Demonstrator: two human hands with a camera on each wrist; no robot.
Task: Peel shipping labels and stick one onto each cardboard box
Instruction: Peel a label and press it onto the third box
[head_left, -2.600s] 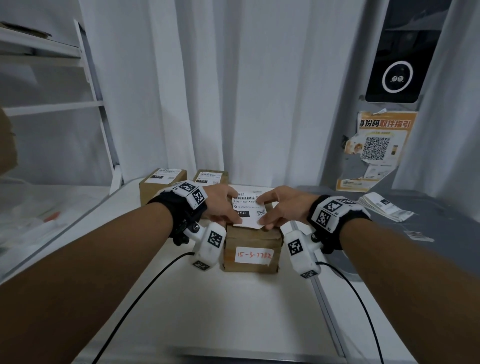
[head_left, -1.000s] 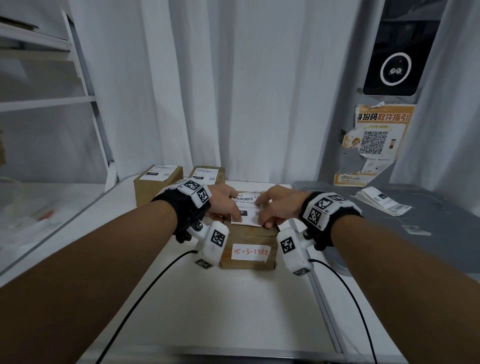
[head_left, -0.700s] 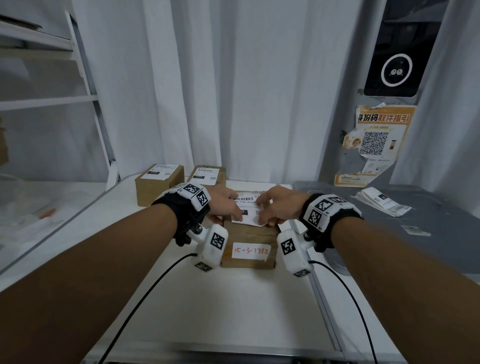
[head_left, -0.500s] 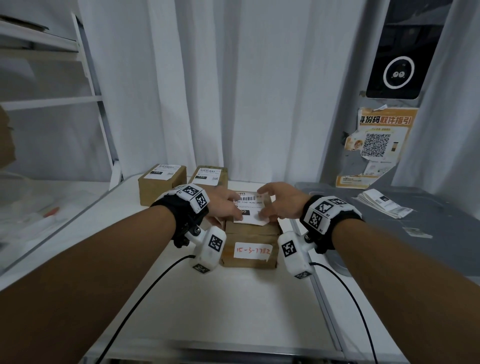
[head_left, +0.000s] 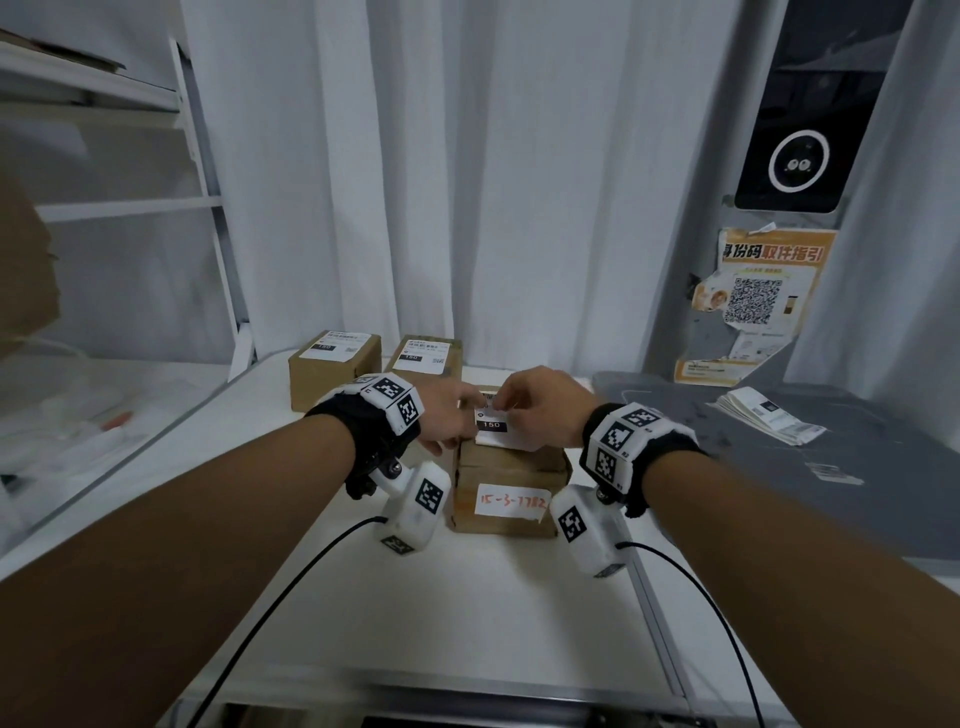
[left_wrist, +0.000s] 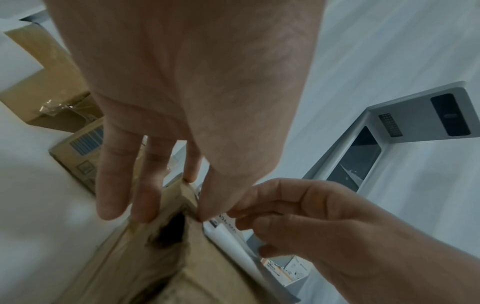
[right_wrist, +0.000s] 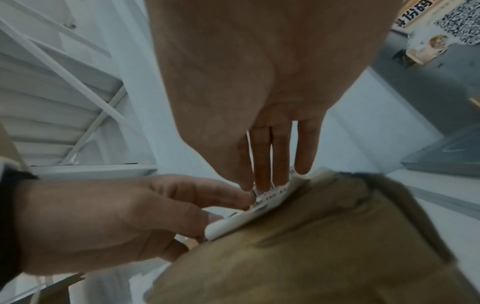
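A brown cardboard box (head_left: 506, 465) stands mid-table with a handwritten sticker (head_left: 511, 501) on its front. A white shipping label (head_left: 498, 434) lies on its top, its near edge curling up off the cardboard (right_wrist: 311, 246). My left hand (head_left: 462, 410) and right hand (head_left: 511, 400) meet at the label's far-left corner. In the left wrist view my left thumb (left_wrist: 207, 205) and the right hand's curled fingertips (left_wrist: 241, 211) pinch the label's edge (left_wrist: 226, 232). The other left fingers rest on the box's side (left_wrist: 145, 257). In the right wrist view my right fingers (right_wrist: 262, 164) lie on the barcode end (right_wrist: 262, 202).
Two labelled boxes (head_left: 332, 369) (head_left: 426, 358) stand behind, near the curtain. A stack of labels (head_left: 769, 415) lies on the grey counter (head_left: 779, 509) to the right. White shelving (head_left: 130, 208) is at the left. Bare white tabletop (head_left: 467, 597) lies in front.
Both hands have slid from the label's sides towards its far-left corner and now meet there. The box has stayed in place.
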